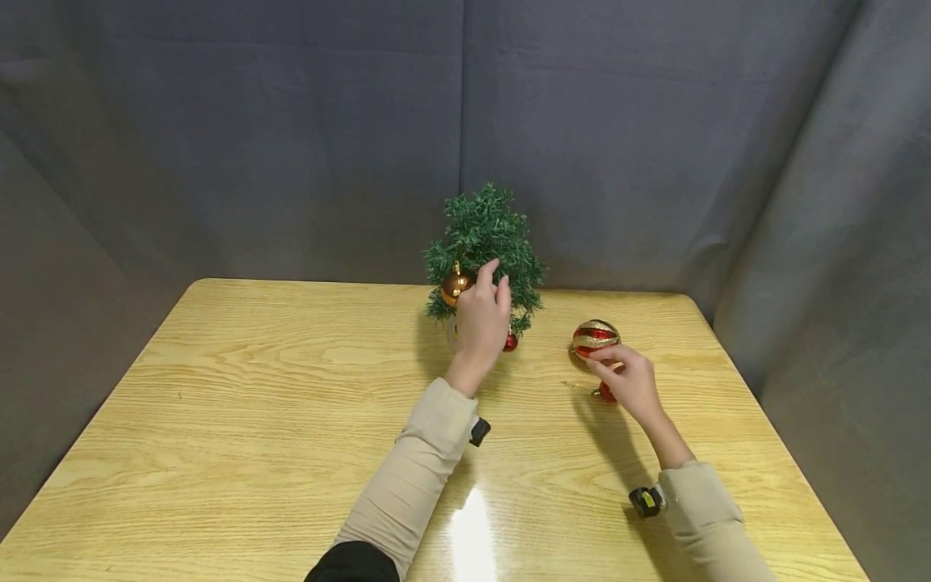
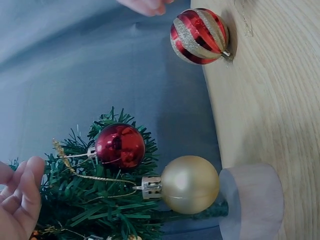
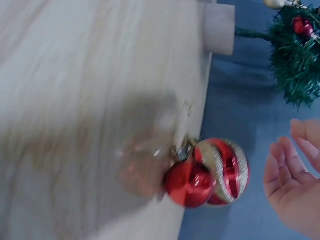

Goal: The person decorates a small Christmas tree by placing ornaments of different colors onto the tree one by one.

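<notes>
My left hand (image 1: 482,323) is in front of a small artificial Christmas tree (image 1: 486,222), fingers loosely bent around nothing. A shiny copper-gold ball (image 1: 456,286) hangs beside that hand. In the left wrist view, a red ball (image 2: 120,145) and a matte gold ball (image 2: 190,184) hang from gold strings on the branches. Over at the right, my right hand (image 1: 631,383) hovers above a red-and-gold striped ball (image 1: 595,331) and a smaller shiny red ball (image 3: 188,183), both on the table. The right wrist view shows its fingers apart from both balls and gripping nothing.
The tree stands on a pale round base (image 2: 252,200) near the back edge of the wooden table (image 1: 291,388). Grey curtains (image 1: 291,145) hang behind and on both sides. A gold string (image 1: 575,384) lies beside the smaller red ball.
</notes>
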Demonstrator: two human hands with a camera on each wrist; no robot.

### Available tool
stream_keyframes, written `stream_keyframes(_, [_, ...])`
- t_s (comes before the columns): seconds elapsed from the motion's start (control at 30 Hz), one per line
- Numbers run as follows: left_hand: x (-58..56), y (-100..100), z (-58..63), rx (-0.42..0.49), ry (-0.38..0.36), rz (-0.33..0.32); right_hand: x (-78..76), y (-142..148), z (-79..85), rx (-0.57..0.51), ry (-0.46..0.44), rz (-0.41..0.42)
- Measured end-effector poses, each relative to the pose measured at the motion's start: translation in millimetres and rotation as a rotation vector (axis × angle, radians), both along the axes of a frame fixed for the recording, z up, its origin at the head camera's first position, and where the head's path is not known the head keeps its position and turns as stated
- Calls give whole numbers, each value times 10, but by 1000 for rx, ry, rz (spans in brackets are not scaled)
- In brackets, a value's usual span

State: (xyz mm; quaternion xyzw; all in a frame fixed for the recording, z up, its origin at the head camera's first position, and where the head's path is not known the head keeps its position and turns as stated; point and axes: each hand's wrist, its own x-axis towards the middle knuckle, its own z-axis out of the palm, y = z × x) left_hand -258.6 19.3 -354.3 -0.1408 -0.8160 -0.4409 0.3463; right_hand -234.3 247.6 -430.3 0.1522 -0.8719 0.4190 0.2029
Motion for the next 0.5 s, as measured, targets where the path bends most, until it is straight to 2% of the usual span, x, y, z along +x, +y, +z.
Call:
stream_keyframes(0.2, [3, -16, 2, -7, -10, 3, 9, 97, -59, 120, -60, -41])
stream_keyframes(0.37, [-9, -23, -6, -17, -1, -8, 19, 166, -72, 145, -150, -23])
stream_keyframes(0.5, [-17, -22, 10, -26, 10, -13, 26, 201, -69, 183, -187, -33])
